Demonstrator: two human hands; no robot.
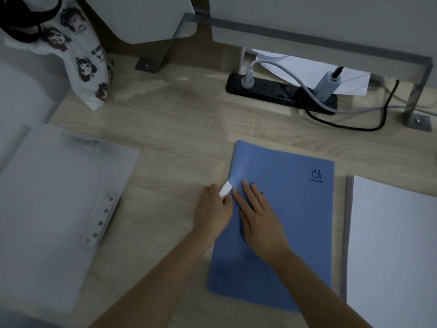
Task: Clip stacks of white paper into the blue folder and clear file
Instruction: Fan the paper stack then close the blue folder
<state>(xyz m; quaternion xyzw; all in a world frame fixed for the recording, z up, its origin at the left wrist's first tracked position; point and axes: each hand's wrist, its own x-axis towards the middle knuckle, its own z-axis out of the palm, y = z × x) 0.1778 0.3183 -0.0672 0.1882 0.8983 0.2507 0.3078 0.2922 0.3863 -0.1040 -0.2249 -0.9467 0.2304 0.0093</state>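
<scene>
Clear file (59,209) flat on desk (177,129) at far left, frosted, with pale punched clip strip (100,220) along its right edge. Behind it, printed cloth bag (82,58) with black handles, slumped upright near desk's back edge. Bare wood between file and folder.

Left hand (214,210) just off folder's left edge, palm down, thumb and fingers closed narrowly on small white piece (225,189) poking out at that edge; what that piece is, cannot tell. Right hand (259,215) immediately beside, touching left hand, laid flat on cover with fingers straight and slightly spread, pressing down, gripping nothing. Both forearms entering from bottom of frame, right one crossing folder's lower half.

Blue folder (295,221) closed, flat on desk at centre-right, tilted a little clockwise, small dark logo near its top right corner. Behind, well apart, black power strip (281,93) with grey plug and grey adapter in it, cables trailing right; loose white sheet (307,69) behind strip under grey metal frame (307,41).

Paper (392,252) at far right, white stack lying flat just beside folder's right edge, apart from it by narrow strip of desk, grey band along stack's left side, cut off by frame edge.
</scene>
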